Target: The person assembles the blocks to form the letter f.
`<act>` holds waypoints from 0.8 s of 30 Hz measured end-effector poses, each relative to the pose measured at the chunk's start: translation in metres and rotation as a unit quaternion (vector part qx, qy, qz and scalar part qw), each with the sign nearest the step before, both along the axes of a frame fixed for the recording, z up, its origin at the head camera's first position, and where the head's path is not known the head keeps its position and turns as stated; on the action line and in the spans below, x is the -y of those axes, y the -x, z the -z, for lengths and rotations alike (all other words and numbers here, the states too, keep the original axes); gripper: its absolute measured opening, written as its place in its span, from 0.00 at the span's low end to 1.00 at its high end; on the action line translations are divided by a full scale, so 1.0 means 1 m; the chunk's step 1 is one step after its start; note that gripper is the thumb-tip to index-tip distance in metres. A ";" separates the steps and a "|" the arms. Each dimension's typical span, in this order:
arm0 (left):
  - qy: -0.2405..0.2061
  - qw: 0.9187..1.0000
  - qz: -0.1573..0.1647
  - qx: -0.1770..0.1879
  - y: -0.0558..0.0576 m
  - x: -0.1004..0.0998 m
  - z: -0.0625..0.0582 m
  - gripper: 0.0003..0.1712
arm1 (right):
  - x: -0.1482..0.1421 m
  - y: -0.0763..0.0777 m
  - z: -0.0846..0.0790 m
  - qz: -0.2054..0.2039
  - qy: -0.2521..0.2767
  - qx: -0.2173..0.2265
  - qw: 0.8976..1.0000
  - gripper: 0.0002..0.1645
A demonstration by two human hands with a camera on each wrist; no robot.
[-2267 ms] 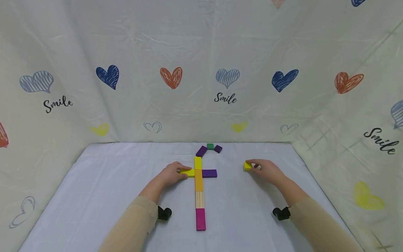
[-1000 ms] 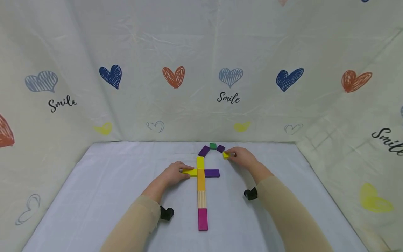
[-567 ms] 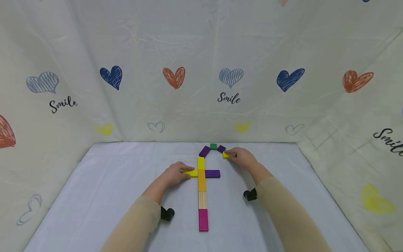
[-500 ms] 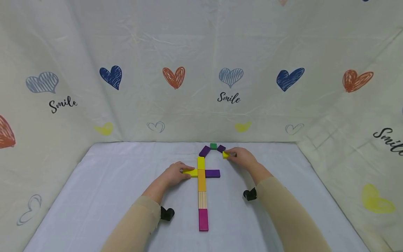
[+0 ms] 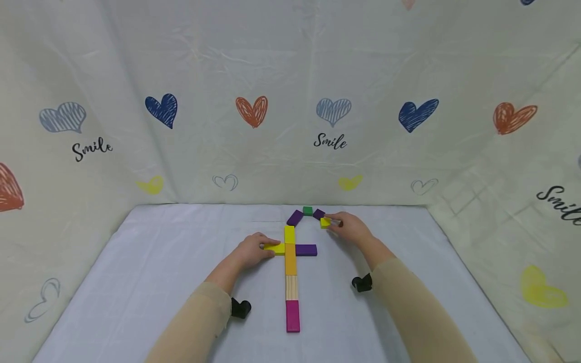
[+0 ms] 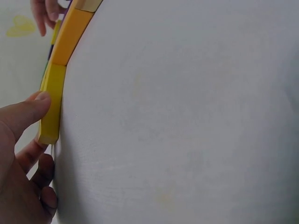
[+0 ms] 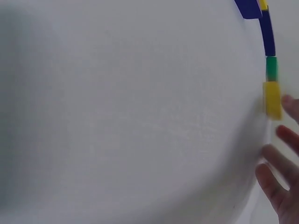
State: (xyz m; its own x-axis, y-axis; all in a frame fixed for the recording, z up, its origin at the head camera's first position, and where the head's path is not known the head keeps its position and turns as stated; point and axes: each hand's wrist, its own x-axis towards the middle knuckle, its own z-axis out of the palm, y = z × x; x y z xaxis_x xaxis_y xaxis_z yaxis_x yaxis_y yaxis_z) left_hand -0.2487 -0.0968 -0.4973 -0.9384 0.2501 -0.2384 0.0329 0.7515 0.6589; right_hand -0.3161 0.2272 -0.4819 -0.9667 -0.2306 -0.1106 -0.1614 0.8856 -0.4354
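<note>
In the head view my left hand (image 5: pixel 248 251) pinches the outer end of a long yellow block (image 5: pixel 278 249). The left wrist view shows the thumb on that yellow block's (image 6: pixel 53 105) side and a finger at its end. My right hand (image 5: pixel 351 228) is beside a small yellow block (image 5: pixel 324 223). In the right wrist view its fingers (image 7: pixel 271 179) are spread, apart from that yellow block (image 7: pixel 272 100). The small block lies by a small purple block (image 5: pixel 319 214), part of a curve with a green block (image 5: pixel 307 211) and a slanted purple block (image 5: pixel 295 218).
A column of blocks runs toward me: yellow (image 5: pixel 289 234), orange (image 5: pixel 290 259), striped wood (image 5: pixel 291 288) and magenta (image 5: pixel 292 316). A purple block (image 5: pixel 306 250) sticks out right of the orange one. White cloth (image 5: pixel 136 282) covers the table; a heart-printed curtain (image 5: pixel 281 161) hangs behind.
My right hand has carried the small yellow block leftward to the curve's right end, and its fingers have now spread off it. My left hand keeps its hold on the long yellow block.
</note>
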 end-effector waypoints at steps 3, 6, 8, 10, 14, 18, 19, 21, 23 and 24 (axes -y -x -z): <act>0.000 1.000 0.001 -0.002 0.001 0.000 0.002 0.18 | -0.001 -0.003 0.001 0.010 0.010 0.001 1.000 0.27; -0.001 1.000 0.002 -0.004 0.002 0.001 0.004 0.19 | -0.002 -0.007 0.000 0.017 0.018 0.001 1.000 0.28; -0.002 1.000 0.003 -0.006 0.002 0.002 0.005 0.19 | -0.002 -0.010 -0.001 0.020 0.022 -0.002 1.000 0.28; -0.001 1.000 0.005 -0.010 0.002 0.003 0.006 0.20 | -0.001 -0.015 -0.003 0.022 0.028 -0.007 0.999 0.28; 0.005 1.000 0.008 -0.019 0.003 0.005 0.008 0.20 | 0.000 -0.025 -0.008 0.011 0.036 -0.019 0.999 0.28; 0.005 1.000 0.004 -0.022 0.003 0.007 0.009 0.21 | 0.001 -0.035 -0.008 -0.007 0.042 -0.029 0.999 0.28; 0.004 1.000 0.003 -0.022 0.003 0.008 0.009 0.21 | 0.000 -0.038 -0.008 -0.009 0.044 -0.028 0.999 0.28; 0.000 1.000 0.001 -0.020 0.004 0.009 0.010 0.21 | 0.000 -0.044 -0.007 -0.009 0.044 -0.026 0.999 0.28; -0.012 1.000 0.000 -0.019 0.005 0.011 0.012 0.22 | -0.001 -0.049 -0.006 -0.011 0.040 -0.022 0.999 0.28; -0.022 1.000 0.000 -0.019 0.006 0.013 0.014 0.23 | -0.001 -0.051 -0.005 -0.011 0.040 -0.018 0.999 0.28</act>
